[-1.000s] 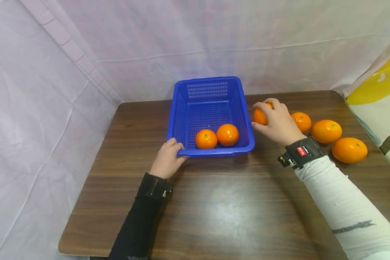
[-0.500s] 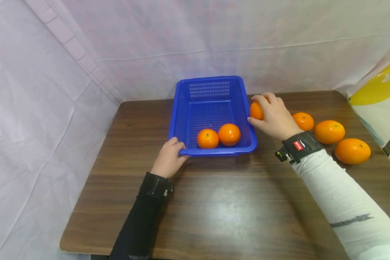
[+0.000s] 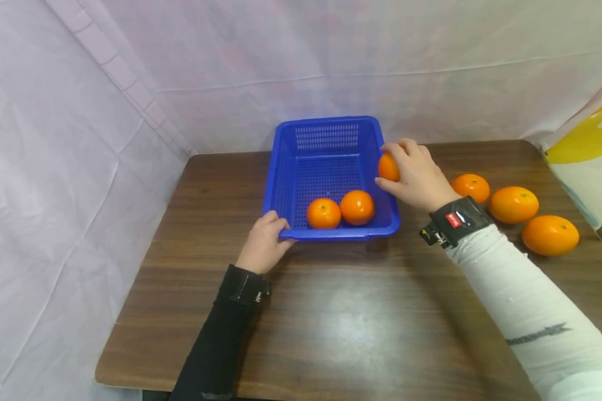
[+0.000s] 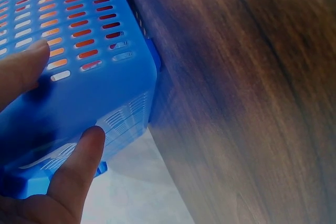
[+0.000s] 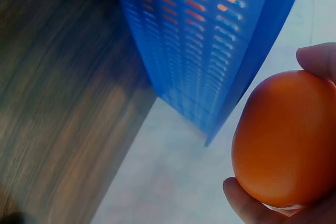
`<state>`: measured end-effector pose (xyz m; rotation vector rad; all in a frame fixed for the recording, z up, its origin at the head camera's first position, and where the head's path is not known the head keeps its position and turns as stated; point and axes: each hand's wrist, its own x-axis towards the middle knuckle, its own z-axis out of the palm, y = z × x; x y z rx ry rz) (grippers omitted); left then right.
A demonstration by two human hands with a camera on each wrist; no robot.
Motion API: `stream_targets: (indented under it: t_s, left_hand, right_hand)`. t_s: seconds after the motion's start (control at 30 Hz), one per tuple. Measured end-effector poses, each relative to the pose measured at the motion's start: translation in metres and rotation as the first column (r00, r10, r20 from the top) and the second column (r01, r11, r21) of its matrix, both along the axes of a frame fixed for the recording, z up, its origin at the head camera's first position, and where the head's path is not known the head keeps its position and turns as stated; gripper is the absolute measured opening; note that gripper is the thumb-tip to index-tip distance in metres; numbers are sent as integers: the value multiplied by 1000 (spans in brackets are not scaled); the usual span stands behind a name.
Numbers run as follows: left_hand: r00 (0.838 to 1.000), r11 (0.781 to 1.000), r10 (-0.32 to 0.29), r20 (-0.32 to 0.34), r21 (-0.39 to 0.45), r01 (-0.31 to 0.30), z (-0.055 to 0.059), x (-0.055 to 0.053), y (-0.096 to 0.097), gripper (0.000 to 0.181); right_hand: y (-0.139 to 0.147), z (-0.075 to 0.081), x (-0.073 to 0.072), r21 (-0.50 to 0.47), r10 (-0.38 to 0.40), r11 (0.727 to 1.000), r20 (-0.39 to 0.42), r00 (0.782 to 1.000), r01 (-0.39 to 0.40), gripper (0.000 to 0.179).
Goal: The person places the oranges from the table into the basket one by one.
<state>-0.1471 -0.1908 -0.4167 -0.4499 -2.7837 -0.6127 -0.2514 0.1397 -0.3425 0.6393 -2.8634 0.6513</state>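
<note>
My right hand (image 3: 420,177) grips an orange (image 3: 388,167) by the right rim of a blue plastic basket (image 3: 338,233). In the right wrist view that orange (image 5: 286,140) sits between thumb and fingers, beside the basket's slotted wall (image 5: 194,40). At the basket's near left corner, my left hand (image 3: 263,243) holds the rim. The left wrist view shows its thumb and a finger (image 4: 79,174) against the basket's outer wall (image 4: 121,72). Inside the basket, two oranges (image 3: 324,213) lie side by side at the near end.
Right of my right hand, three more oranges (image 3: 514,204) lie in a slanting row on the brown wooden table (image 3: 326,323). White cloth (image 3: 221,61) hangs behind the table and along its left. A yellow printed shape (image 3: 587,136) is at far right.
The orange in my right hand has moved left and slightly up, from beside the basket to its right rim. My left hand keeps its hold on the near left corner.
</note>
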Motion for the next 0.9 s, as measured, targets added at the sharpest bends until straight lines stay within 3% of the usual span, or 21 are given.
stream_targets:
  t_s: [0.9]
  left_hand:
    - [1000,1000,-1,-13,-4,0,2,2,1,18]
  right_hand:
    - [-34,16,-15,22,60,998,34,998,-61,62]
